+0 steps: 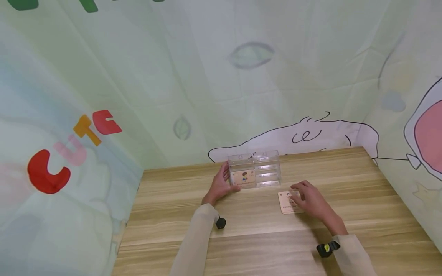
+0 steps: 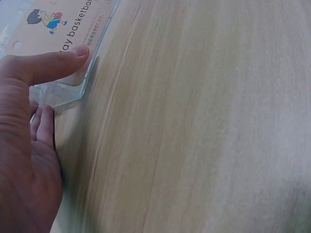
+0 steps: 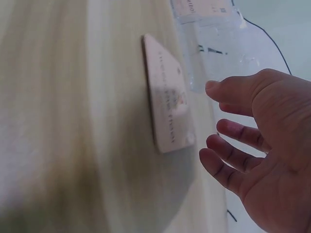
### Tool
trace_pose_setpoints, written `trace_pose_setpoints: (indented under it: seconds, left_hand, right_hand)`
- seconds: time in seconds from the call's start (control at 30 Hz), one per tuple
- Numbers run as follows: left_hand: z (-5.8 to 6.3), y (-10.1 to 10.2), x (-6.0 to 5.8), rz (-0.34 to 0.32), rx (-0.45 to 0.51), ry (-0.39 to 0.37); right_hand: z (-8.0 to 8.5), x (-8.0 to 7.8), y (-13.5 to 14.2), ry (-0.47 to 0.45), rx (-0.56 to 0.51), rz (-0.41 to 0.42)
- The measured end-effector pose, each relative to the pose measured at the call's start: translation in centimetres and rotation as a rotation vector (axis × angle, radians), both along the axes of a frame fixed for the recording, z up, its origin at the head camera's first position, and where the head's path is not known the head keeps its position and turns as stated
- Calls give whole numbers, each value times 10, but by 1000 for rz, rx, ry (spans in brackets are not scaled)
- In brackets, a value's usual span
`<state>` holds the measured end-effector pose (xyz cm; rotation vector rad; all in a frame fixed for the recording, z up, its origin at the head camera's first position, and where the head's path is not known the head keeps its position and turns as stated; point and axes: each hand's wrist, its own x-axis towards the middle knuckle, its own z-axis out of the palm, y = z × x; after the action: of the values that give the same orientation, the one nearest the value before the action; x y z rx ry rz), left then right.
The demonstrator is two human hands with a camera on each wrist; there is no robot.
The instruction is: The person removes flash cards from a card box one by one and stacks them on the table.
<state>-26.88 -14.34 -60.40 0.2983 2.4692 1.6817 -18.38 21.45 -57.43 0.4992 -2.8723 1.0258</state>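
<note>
Passable at lower centre over the worktop [image 1: 255,249], between the sleeves [image 1: 194,239], and at right beyond the right hand [image 1: 313,202]. Blocked at centre by the clear plastic organizer [image 1: 257,170], and at its left end by the left hand [image 1: 219,187]. Hemmed in behind by the printed backdrop [image 1: 214,84]. Partly obstructed over the picture card [image 1: 286,207] by right-hand fingers [image 1: 299,187].

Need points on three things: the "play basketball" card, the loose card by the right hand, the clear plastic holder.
"Play basketball" card [image 2: 56,37]: left wrist view, printed face, beside the child drawing.
Loose card [image 3: 168,99]: right wrist view, upper face.
Clear plastic holder [image 1: 255,171]: head view, central divider.
</note>
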Motion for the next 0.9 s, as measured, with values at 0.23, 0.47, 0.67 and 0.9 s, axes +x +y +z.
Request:
trace_pose_setpoints:
  seconds: [0.23,0.47,0.67,0.9]
  left_hand:
    - [1,0,1,5,3,1]
    - [1,0,1,5,-9,0]
    - [1,0,2,3,-7,2]
    - [0,0,1,5,-2,-1]
  right_hand:
    - [7,-11,-11,23,-54,45]
    - [15,-23,-26,66,-89,76]
    - [20,-32,-38,57,-139,94]
    - [19,-40,-54,80,-213,130]
